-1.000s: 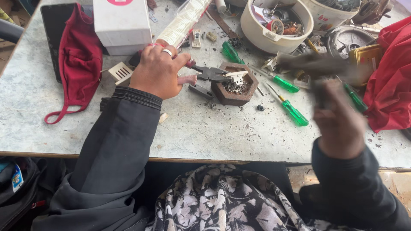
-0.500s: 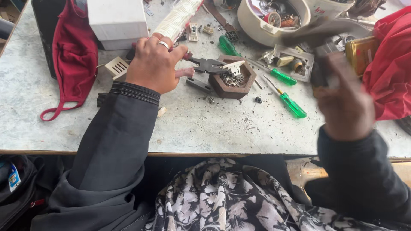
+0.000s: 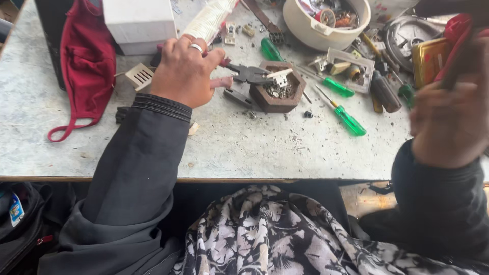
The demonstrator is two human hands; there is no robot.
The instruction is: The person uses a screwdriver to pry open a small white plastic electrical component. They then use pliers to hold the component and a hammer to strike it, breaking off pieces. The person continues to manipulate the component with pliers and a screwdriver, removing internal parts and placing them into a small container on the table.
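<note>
My left hand (image 3: 186, 71), a ring on one finger, grips red-handled pliers (image 3: 249, 75). Their jaws pinch a small white part (image 3: 280, 76) over a brown hexagonal dish (image 3: 277, 102) holding small metal bits. My right hand (image 3: 451, 122) is raised at the right edge and blurred. Its fingers are closed around a thin dark tool (image 3: 458, 63) whose kind I cannot make out.
Two green-handled screwdrivers (image 3: 349, 119) (image 3: 338, 89) lie right of the dish on the grey worktop (image 3: 244, 147). A white bowl (image 3: 305, 25) of parts stands at the back, with a white box (image 3: 140, 23) and a red face mask (image 3: 86, 66) at the left. Clutter fills the back right.
My right hand has lifted off the worktop and swung up to the right with the dark tool. My left hand stays at the dish with the pliers.
</note>
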